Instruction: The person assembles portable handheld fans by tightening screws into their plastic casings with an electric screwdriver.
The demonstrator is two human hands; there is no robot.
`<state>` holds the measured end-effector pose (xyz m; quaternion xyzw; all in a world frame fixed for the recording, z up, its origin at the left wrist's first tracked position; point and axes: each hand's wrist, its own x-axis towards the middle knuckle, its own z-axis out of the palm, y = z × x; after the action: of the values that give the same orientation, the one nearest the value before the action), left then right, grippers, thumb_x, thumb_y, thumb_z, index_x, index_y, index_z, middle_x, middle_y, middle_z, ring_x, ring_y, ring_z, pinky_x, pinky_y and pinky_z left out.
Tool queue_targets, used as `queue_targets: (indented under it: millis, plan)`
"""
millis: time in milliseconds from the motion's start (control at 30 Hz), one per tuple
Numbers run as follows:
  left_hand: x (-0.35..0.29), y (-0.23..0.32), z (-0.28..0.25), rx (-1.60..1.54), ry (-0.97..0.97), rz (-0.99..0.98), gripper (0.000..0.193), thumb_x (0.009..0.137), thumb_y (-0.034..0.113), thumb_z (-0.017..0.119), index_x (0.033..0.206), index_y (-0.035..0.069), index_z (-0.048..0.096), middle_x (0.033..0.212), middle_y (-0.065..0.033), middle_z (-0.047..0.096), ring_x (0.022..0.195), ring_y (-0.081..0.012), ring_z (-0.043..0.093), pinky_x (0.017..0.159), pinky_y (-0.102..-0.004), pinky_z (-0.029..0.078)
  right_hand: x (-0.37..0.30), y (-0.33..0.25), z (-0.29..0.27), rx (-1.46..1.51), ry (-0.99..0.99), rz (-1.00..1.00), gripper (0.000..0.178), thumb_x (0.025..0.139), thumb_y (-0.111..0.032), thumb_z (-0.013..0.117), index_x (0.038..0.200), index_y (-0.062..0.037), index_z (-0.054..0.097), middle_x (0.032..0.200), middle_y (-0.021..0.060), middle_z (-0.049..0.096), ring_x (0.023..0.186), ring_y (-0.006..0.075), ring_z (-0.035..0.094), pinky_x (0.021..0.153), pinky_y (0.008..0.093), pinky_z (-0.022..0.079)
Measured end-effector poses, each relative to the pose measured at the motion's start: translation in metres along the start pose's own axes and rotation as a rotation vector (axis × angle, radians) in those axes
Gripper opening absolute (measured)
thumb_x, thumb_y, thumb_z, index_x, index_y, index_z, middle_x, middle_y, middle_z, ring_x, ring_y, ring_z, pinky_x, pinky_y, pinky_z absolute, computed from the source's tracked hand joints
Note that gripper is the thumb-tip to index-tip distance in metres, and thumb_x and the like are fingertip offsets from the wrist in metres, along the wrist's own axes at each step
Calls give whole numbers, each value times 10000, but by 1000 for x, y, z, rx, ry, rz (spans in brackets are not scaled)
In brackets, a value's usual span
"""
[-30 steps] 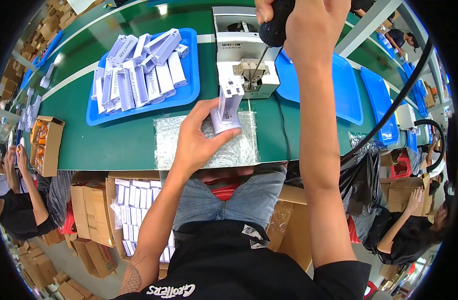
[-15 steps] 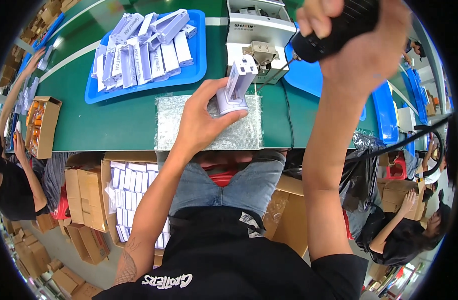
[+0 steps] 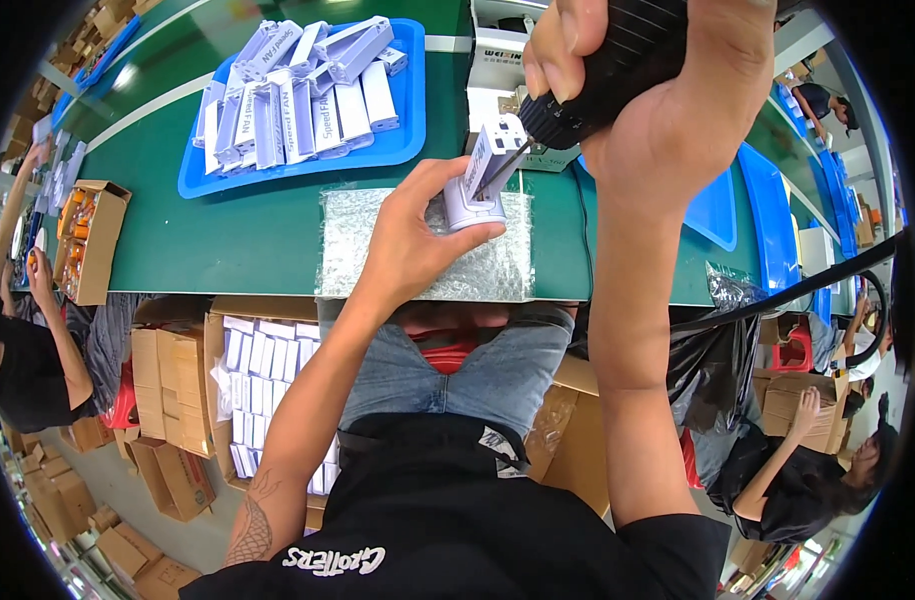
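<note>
At the centre of the frame, the left hand (image 3: 418, 230) grips a pale lilac plastic housing with a round base and a tall, channel-shaped body (image 3: 477, 212), thumb along the lower side of the base and fingers at its left. The housing stands tilted over a clear, crinkled plastic sheet (image 3: 358, 265) on the green tabletop (image 3: 218, 245). At the upper right, the right hand (image 3: 668, 130) is wrapped around a black, ribbed powered screwdriver (image 3: 633, 65); its thin metal bit slants down-left into the housing's channel, though whether the tip touches anything inside cannot be told. Just behind, at the upper centre, is a white boxy machine (image 3: 486, 70), partly covered by the right hand. In the upper left, a blue plastic tray (image 3: 308, 173) holds a heap of pale lilac elongated plastic pieces (image 3: 298, 115).
</note>
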<state>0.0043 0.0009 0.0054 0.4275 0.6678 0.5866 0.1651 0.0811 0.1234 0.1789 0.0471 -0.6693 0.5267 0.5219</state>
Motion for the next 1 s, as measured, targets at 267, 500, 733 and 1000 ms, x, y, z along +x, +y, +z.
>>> queue_targets:
  millis: [267, 500, 733, 1000]
  plan:
    - [2, 0, -1, 17, -1, 11, 559, 803, 108, 915, 1292, -21, 677, 1162, -78, 683, 1065, -183, 668, 979, -327, 509, -5, 22, 5, 263, -90, -117, 447, 1093, -391, 629, 1290, -14, 492, 751, 99, 630, 511, 103, 578, 441, 224, 450]
    - [-1, -5, 0, 64, 12, 17, 652, 781, 157, 943, 1328, -39, 645, 1165, -131, 685, 1059, -263, 692, 947, -359, 538, -2, 4, 10, 275, 25, 189, 451, 1104, -387, 613, 1321, -10, 495, 681, 61, 600, 465, 107, 540, 415, 241, 430]
    - [1, 0, 2, 10, 4, 6, 565, 804, 141, 922, 1281, -1, 655, 1127, -64, 675, 1066, -174, 670, 1004, -334, 517, 54, 13, -36, 105, 175, -185, 373, 1129, -402, 545, 1147, -32, 587, 606, 34, 539, 418, 117, 527, 384, 259, 439]
    - [0, -3, 1, -9, -10, -8, 562, 805, 124, 915, 1285, -3, 651, 1128, -60, 671, 1061, -167, 664, 996, -327, 516, 57, 44, -33, 104, 28, -112, 257, 1114, -319, 606, 1119, -66, 559, 650, 36, 562, 441, 104, 519, 400, 238, 403]
